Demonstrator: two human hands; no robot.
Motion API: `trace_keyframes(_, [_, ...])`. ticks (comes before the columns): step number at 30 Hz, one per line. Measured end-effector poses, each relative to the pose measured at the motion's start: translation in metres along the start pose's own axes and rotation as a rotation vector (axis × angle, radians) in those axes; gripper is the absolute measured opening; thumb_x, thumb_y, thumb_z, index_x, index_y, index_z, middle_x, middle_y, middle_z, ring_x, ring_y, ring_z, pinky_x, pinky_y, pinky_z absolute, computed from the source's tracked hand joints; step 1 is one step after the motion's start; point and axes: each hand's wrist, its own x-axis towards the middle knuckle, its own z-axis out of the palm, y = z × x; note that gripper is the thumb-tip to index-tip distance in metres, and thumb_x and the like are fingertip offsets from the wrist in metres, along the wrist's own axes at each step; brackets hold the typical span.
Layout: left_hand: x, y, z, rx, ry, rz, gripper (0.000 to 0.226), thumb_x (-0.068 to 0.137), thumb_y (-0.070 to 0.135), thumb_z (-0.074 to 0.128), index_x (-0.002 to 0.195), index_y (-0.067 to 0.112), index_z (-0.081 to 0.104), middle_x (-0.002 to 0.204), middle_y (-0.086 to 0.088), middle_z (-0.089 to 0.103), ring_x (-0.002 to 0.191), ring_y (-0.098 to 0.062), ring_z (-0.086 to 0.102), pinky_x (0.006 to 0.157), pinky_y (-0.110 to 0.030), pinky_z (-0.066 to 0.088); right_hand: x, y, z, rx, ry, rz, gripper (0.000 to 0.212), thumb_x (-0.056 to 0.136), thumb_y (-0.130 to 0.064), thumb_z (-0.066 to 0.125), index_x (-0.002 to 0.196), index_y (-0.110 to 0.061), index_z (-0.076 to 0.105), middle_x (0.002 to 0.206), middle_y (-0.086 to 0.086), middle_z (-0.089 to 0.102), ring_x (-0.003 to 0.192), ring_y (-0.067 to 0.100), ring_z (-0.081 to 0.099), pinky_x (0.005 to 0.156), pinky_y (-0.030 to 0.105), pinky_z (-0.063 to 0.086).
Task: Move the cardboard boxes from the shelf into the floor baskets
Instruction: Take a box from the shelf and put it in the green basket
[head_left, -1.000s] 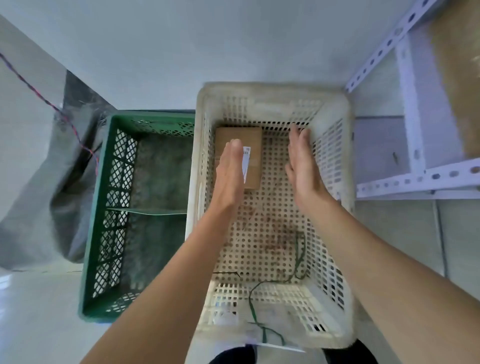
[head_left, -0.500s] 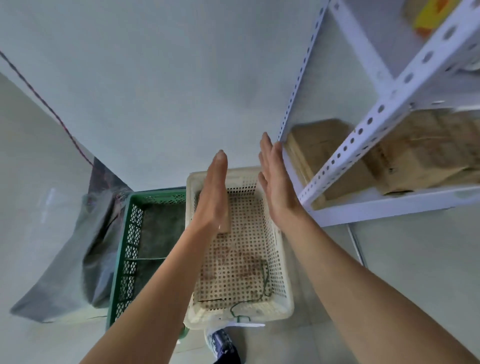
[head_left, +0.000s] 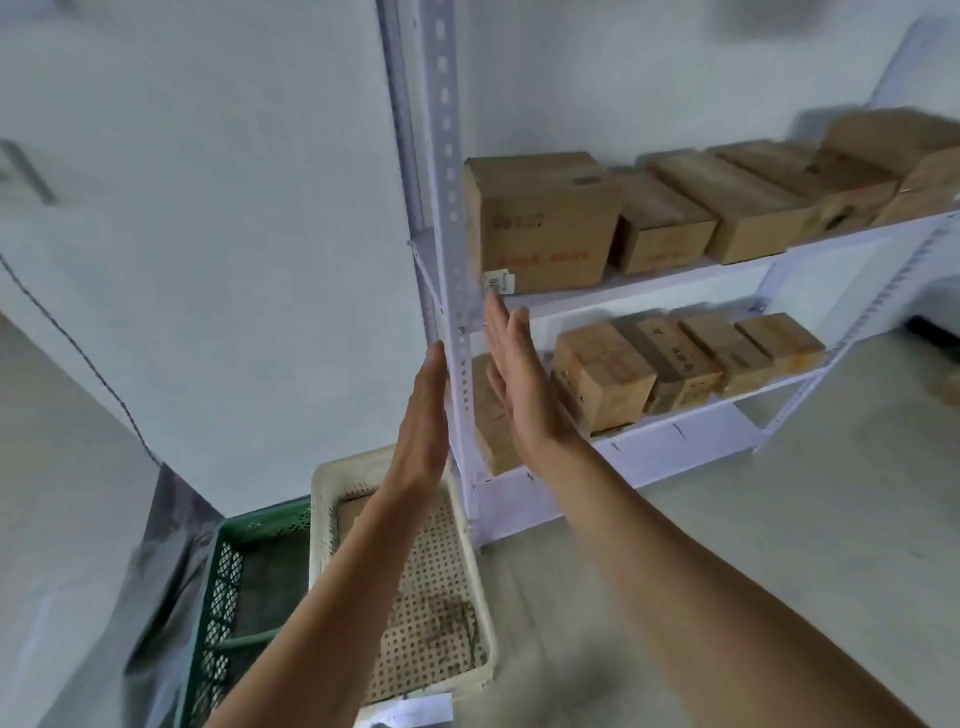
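Note:
My left hand (head_left: 425, 415) and my right hand (head_left: 519, 379) are raised with straight fingers, palms facing each other, holding nothing, either side of the shelf's front post (head_left: 447, 208). Several cardboard boxes stand on the white metal shelf (head_left: 691, 428): a large one (head_left: 545, 223) on the upper level, a smaller one (head_left: 602, 376) on the lower level just right of my right hand. On the floor below sits the white basket (head_left: 480, 613) with one cardboard box (head_left: 350, 512) at its far end, partly hidden by my left forearm. The green basket (head_left: 208, 623) stands to its left.
A grey sheet (head_left: 156, 571) lies against the wall left of the green basket. A thin cord (head_left: 78, 343) runs down the wall. A white paper slip (head_left: 415, 714) lies at the white basket's near edge. Pale floor (head_left: 727, 519) stretches to the right.
My view has swung up from the baskets to the shelf. Both empty hands have risen from inside the white basket to the lower shelf level, leaving the small box in the basket.

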Motion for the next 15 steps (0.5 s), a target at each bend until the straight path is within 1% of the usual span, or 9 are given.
trace_keyframes(3, [-0.018, 0.038, 0.050, 0.032, -0.087, 0.069, 0.086, 0.096, 0.080, 0.027, 0.170, 0.037, 0.030, 0.178, 0.014, 0.027, 0.164, -0.007, 0.025, 0.136, -0.052, 0.019, -0.020, -0.042, -0.051, -0.032, 0.072, -0.051, 0.082, 0.091, -0.085, 0.019, 0.164, -0.050, 0.020, 0.174, -0.025, 0.015, 0.160, -0.003, 0.013, 0.133, 0.039, 0.011])
trace_keyframes(5, [-0.024, 0.062, 0.083, 0.022, -0.136, 0.126, 0.084, 0.101, 0.079, 0.025, 0.172, 0.035, 0.026, 0.180, 0.012, 0.022, 0.165, -0.009, 0.022, 0.136, -0.052, 0.016, -0.031, -0.066, -0.083, -0.023, 0.115, -0.093, 0.080, 0.092, -0.083, 0.019, 0.164, -0.050, 0.020, 0.175, -0.024, 0.014, 0.160, -0.002, 0.012, 0.134, 0.043, 0.010])
trace_keyframes(7, [-0.028, 0.083, 0.113, 0.000, -0.182, 0.168, 0.082, 0.102, 0.074, 0.024, 0.172, 0.032, 0.025, 0.181, 0.011, 0.022, 0.165, -0.009, 0.022, 0.136, -0.053, 0.017, -0.040, -0.090, -0.111, -0.013, 0.157, -0.132, 0.077, 0.096, -0.084, 0.019, 0.164, -0.049, 0.021, 0.175, -0.022, 0.014, 0.160, -0.001, 0.012, 0.134, 0.046, 0.009])
trace_keyframes(8, [-0.029, 0.093, 0.128, -0.004, -0.204, 0.179, 0.084, 0.099, 0.074, 0.023, 0.172, 0.032, 0.025, 0.181, 0.011, 0.021, 0.165, -0.009, 0.022, 0.136, -0.053, 0.018, -0.044, -0.101, -0.123, 0.000, 0.174, -0.145, 0.079, 0.096, -0.086, 0.020, 0.165, -0.048, 0.021, 0.175, -0.021, 0.015, 0.161, 0.000, 0.012, 0.134, 0.044, 0.008])
trace_keyframes(10, [-0.028, 0.111, 0.157, -0.006, -0.254, 0.200, 0.089, 0.094, 0.077, 0.024, 0.172, 0.034, 0.025, 0.181, 0.011, 0.021, 0.165, -0.010, 0.023, 0.135, -0.051, 0.018, -0.049, -0.122, -0.148, 0.045, 0.203, -0.173, 0.091, 0.087, -0.091, 0.027, 0.165, -0.045, 0.021, 0.176, -0.019, 0.014, 0.162, 0.003, 0.011, 0.133, 0.041, 0.007])
trace_keyframes(11, [-0.026, 0.120, 0.171, -0.013, -0.276, 0.211, 0.089, 0.095, 0.077, 0.024, 0.172, 0.034, 0.025, 0.181, 0.011, 0.021, 0.165, -0.011, 0.022, 0.135, -0.051, 0.018, -0.051, -0.131, -0.161, 0.051, 0.219, -0.188, 0.094, 0.087, -0.094, 0.029, 0.166, -0.044, 0.021, 0.176, -0.018, 0.014, 0.162, 0.004, 0.011, 0.133, 0.041, 0.007])
trace_keyframes(12, [-0.022, 0.129, 0.186, -0.023, -0.299, 0.224, 0.087, 0.097, 0.076, 0.024, 0.172, 0.034, 0.024, 0.181, 0.011, 0.021, 0.165, -0.011, 0.022, 0.135, -0.050, 0.018, -0.052, -0.139, -0.174, 0.036, 0.242, -0.203, 0.092, 0.089, -0.092, 0.028, 0.166, -0.042, 0.021, 0.176, -0.019, 0.015, 0.162, 0.004, 0.011, 0.134, 0.043, 0.007])
trace_keyframes(14, [-0.012, 0.143, 0.214, -0.048, -0.346, 0.243, 0.080, 0.102, 0.074, 0.024, 0.173, 0.035, 0.023, 0.181, 0.012, 0.019, 0.165, -0.010, 0.020, 0.135, -0.049, 0.016, -0.051, -0.152, -0.200, -0.004, 0.286, -0.234, 0.088, 0.089, -0.081, 0.024, 0.167, -0.041, 0.021, 0.175, -0.019, 0.017, 0.161, 0.003, 0.014, 0.134, 0.045, 0.009])
trace_keyframes(15, [-0.006, 0.150, 0.227, -0.062, -0.369, 0.251, 0.082, 0.102, 0.076, 0.025, 0.172, 0.035, 0.023, 0.180, 0.014, 0.020, 0.165, -0.008, 0.020, 0.135, -0.047, 0.016, -0.049, -0.159, -0.214, -0.022, 0.306, -0.251, 0.088, 0.088, -0.081, 0.023, 0.167, -0.041, 0.021, 0.175, -0.019, 0.018, 0.161, 0.004, 0.014, 0.134, 0.046, 0.009])
